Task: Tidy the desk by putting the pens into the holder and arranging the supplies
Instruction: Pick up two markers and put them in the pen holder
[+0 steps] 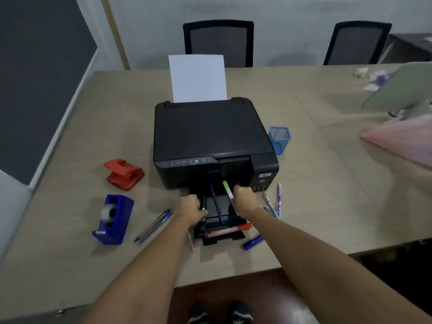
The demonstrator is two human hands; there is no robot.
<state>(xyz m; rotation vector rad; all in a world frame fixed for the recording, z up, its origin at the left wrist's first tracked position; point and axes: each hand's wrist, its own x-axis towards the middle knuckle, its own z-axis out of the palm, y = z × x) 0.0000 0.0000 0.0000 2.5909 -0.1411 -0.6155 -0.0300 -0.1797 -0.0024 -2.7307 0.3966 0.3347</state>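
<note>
Task barely begun: blue holder [279, 139], right of centre, looks empty; pens lie loose. Left hand [192, 208] grip closed on black pen [203, 205]; right hand [245, 200] on green marker [228, 190].

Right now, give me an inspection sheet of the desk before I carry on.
Surface: wood-look desk, dry.
Job's things: blue holder right of printer, looks empty; pens on output tray; blue pens left; more pens right; purple marker near the front edge.
Clutter: red punch, tape dispenser, pink folder.
Grippers: left hand closed on black pen; right hand closed on green marker.
Cables: nothing seen.
Surroundings: two chairs.
</note>
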